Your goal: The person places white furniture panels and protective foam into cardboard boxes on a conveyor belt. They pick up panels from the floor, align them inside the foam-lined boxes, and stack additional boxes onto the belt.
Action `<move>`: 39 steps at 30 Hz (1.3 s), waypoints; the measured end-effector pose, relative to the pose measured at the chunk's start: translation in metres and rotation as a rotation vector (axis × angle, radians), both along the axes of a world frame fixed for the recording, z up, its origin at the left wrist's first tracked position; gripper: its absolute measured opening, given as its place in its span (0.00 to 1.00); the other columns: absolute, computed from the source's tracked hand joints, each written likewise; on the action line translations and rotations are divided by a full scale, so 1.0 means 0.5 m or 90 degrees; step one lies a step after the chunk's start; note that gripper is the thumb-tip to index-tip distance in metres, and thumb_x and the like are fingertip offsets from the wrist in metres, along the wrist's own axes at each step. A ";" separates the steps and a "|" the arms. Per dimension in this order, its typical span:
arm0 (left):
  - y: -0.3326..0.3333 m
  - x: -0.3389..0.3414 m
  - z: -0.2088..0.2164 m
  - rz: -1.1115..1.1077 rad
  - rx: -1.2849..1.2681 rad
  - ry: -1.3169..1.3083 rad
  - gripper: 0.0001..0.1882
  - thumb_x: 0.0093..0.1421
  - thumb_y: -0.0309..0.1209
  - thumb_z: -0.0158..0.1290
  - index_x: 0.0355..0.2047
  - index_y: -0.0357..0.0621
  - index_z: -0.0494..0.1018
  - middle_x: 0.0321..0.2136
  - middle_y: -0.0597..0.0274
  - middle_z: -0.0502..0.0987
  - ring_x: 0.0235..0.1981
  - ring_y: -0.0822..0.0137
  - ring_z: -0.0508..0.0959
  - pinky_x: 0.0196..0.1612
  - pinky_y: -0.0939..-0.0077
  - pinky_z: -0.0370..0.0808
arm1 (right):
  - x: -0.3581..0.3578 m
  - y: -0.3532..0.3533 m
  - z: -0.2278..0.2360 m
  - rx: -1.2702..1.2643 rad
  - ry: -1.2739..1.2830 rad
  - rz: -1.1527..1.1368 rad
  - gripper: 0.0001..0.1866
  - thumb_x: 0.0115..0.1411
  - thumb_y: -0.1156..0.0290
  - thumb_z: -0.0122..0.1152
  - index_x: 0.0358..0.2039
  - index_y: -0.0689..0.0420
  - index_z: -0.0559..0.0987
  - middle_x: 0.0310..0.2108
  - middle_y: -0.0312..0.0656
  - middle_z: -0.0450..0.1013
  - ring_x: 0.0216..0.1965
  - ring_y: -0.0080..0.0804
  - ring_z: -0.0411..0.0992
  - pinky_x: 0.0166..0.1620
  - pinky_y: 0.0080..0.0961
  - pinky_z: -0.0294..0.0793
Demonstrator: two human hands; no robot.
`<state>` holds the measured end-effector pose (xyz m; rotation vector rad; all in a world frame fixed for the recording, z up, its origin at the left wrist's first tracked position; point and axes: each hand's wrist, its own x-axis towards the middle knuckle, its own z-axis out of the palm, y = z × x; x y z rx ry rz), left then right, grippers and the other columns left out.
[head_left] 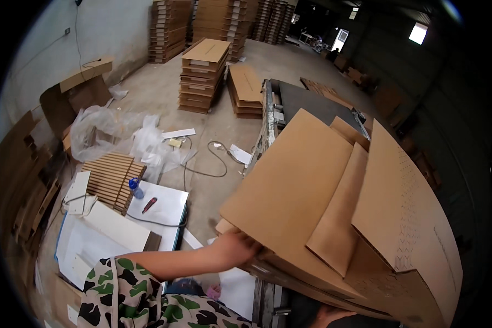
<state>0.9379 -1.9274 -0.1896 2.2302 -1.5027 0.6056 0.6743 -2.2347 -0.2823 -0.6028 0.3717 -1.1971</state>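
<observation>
A large brown cardboard box [295, 175] with its flaps raised lies tilted over the near end of a belt conveyor [306, 101]. My left hand [236, 250] grips the box's left side, just under the big left flap, with its fingertips hidden behind the cardboard. Low in the view, my right hand [332, 314] holds the near lower edge of the same box; only part of it shows. Between the flaps, the box's inside is mostly covered by a folded inner flap [339, 218].
On the left, a white-topped table [161, 194] carries a red utility knife [150, 205], a blue-capped bottle [136, 187], a cable and slatted cardboard pieces [112, 177]. Plastic wrap [106, 131] lies beyond it. Stacked flat cartons [205, 74] stand on the floor ahead.
</observation>
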 end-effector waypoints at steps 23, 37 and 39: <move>-0.168 1.277 0.042 -0.042 -0.012 -0.076 0.11 0.43 0.29 0.48 0.30 0.44 0.71 0.32 0.58 0.73 0.39 0.57 0.72 0.43 0.67 0.69 | 1.221 -0.201 0.016 0.062 0.061 0.142 0.48 0.48 0.26 0.32 0.62 0.45 0.50 0.63 0.36 0.47 0.63 0.40 0.46 0.61 0.44 0.45; -0.353 1.901 0.034 0.147 -0.002 -0.148 0.26 0.44 0.15 0.44 0.48 0.36 0.63 0.48 0.48 0.67 0.53 0.50 0.63 0.55 0.59 0.59 | 2.000 -0.586 0.112 -0.070 0.764 0.445 0.45 0.53 0.31 0.31 0.61 0.54 0.53 0.58 0.52 0.56 0.53 0.44 0.61 0.49 0.47 0.64; -0.301 1.947 0.012 0.248 0.024 -0.159 0.25 0.46 0.15 0.44 0.48 0.37 0.62 0.51 0.48 0.64 0.55 0.50 0.61 0.57 0.56 0.56 | 2.033 -0.557 0.202 -0.600 0.975 0.270 0.27 0.52 0.46 0.51 0.40 0.58 0.73 0.38 0.50 0.71 0.31 0.46 0.71 0.36 0.37 0.72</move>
